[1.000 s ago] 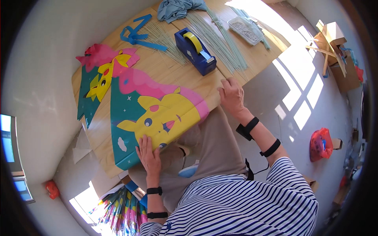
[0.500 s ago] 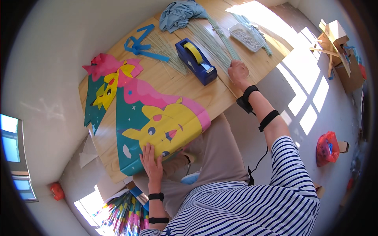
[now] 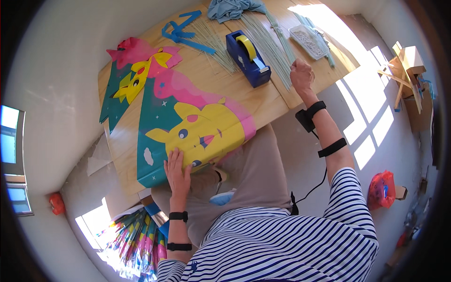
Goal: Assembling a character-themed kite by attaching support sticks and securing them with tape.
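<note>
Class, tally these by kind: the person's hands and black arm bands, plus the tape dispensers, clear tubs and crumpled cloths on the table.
Left hand and right hand: 2
Black arm bands: 4
Tape dispenser: 1
Clear tub: 1
Crumpled cloth: 1
Total: 9

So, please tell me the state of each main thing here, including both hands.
Printed sheet: laid out, creased
Left hand: resting on the sheet
Right hand: fingers curled
Tape dispenser: loaded
Clear box: open, filled
Blue cloth: crumpled
Blue strips: bent, crossing
Pale rods: lying side by side
</note>
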Demonstrator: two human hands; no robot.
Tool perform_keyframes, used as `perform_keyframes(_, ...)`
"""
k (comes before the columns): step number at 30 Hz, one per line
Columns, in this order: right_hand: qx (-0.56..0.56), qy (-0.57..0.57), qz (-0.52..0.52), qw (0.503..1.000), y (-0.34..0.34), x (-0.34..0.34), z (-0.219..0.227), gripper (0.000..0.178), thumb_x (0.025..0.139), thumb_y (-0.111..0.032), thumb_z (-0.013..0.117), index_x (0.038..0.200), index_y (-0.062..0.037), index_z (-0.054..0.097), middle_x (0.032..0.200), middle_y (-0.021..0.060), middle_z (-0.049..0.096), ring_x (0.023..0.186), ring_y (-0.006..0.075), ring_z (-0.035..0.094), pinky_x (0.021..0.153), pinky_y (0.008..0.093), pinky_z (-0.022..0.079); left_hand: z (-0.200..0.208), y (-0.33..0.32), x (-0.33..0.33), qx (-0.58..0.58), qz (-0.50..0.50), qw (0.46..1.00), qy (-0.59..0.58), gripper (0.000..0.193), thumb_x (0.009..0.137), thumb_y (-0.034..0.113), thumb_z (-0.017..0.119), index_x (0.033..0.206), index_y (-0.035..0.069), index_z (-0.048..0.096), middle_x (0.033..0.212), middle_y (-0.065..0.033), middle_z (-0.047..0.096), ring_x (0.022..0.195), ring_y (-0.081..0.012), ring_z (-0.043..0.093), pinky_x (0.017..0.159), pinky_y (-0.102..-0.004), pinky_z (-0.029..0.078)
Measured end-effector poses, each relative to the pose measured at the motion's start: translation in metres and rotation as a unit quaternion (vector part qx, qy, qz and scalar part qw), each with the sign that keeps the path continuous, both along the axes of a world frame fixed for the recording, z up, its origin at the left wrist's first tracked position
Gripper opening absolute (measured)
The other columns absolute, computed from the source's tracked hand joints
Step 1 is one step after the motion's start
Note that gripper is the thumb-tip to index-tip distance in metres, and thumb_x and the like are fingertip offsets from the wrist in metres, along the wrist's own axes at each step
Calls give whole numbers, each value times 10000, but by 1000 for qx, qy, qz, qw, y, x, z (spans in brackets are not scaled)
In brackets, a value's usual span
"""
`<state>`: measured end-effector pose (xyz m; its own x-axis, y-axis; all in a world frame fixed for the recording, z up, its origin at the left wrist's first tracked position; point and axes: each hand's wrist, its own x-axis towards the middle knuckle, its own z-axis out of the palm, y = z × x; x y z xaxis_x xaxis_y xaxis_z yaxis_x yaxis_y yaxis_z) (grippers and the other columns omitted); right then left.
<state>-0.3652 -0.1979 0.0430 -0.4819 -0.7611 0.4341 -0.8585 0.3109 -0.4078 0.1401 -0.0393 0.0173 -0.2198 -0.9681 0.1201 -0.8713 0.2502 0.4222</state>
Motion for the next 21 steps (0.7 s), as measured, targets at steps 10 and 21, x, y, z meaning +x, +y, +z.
perform_keyframes(10,-21,-40,34,998,60,28,18,71,849,-110,672,852,-45,641,882,162,675,832,362,662,738,457,502,0,-1,3,12,4,1000,22,552,860,154,704,1376,52,537,1519,-96,444,1449,-294,333,1195,-500,182)
perform_keyframes(21,-53,-106,55,991,89,27,32,69,847,-97,650,857,-32,627,837,158,662,820,354,645,727,441,493,0,-1,-1,8,-3,1000,25,575,841,114,704,1383,53,522,1520,-117,441,1443,-324,341,1190,-524,187)
